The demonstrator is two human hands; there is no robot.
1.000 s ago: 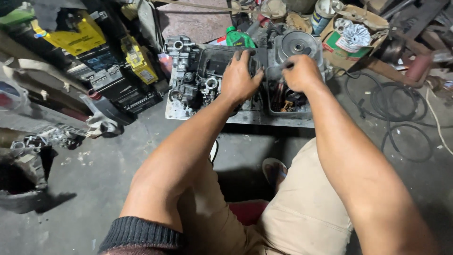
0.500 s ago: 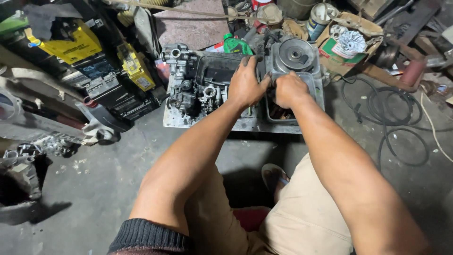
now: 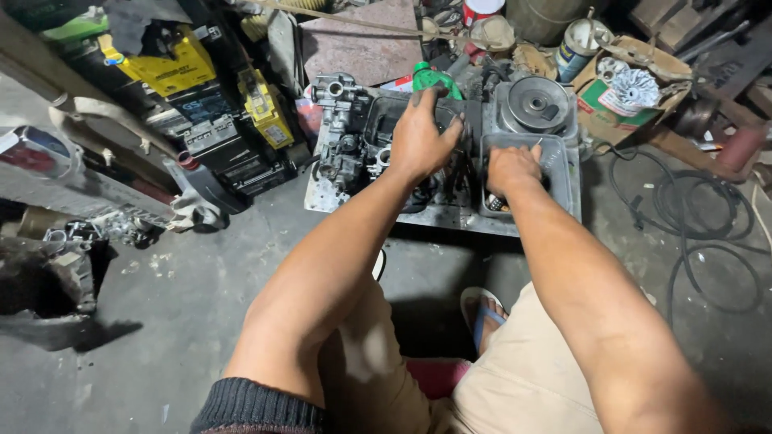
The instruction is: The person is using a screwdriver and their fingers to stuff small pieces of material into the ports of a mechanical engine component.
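Note:
My left hand (image 3: 422, 133) grips the top edge of a dark, greasy engine casing (image 3: 382, 120) that stands on a flat metal tray (image 3: 450, 219) on the floor. My right hand (image 3: 515, 170) is curled into a fist over a grey tub (image 3: 563, 173) on the same tray. It holds something small and metallic (image 3: 493, 202) whose end shows below the palm. A round grey pulley (image 3: 537, 103) sits just beyond the tub. A cluster of silver engine parts (image 3: 338, 128) stands left of the casing.
Black and yellow batteries (image 3: 205, 104) and scrap lie at the left. A cardboard box (image 3: 623, 100) with a fan-like part, cans and black cables (image 3: 708, 233) are at the right. A green piece (image 3: 434, 78) lies behind the casing. My sandalled foot (image 3: 482, 317) rests below the tray.
My right hand has dropped from the pulley housing down into the grey tub and closed. My left hand has shifted slightly on the casing. The view has tilted down.

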